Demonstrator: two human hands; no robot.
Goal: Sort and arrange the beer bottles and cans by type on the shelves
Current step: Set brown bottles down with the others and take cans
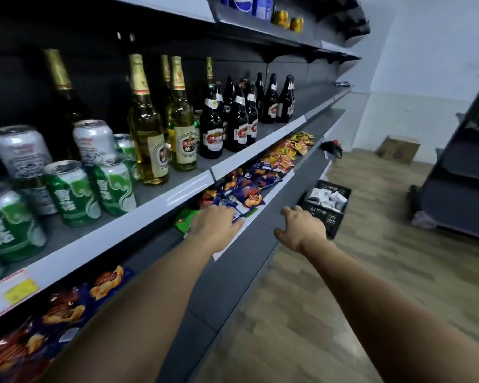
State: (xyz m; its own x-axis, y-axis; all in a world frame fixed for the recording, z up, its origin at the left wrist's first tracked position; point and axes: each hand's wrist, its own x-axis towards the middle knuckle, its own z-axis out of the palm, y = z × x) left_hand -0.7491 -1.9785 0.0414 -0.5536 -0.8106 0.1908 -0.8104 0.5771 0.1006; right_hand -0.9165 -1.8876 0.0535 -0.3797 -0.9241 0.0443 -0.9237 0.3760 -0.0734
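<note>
On the beer shelf, green cans and silver cans stand mixed at its left end; pale gold-foiled bottles stand mid-shelf, dark bottles further right. Below that shelf, the left hand and right hand reach forward, fingers relaxed, gripping nothing.

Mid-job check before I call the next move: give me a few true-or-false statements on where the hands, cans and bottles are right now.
1. The left hand grips a green can. False: it holds nothing and reaches over the snack packets.
2. The right hand is empty. True.
3. The green cans stand on the same shelf as the dark bottles. True.
4. The clear bottles lie on their sides. False: they stand upright.
5. A black crate sits on the floor. True.
</note>
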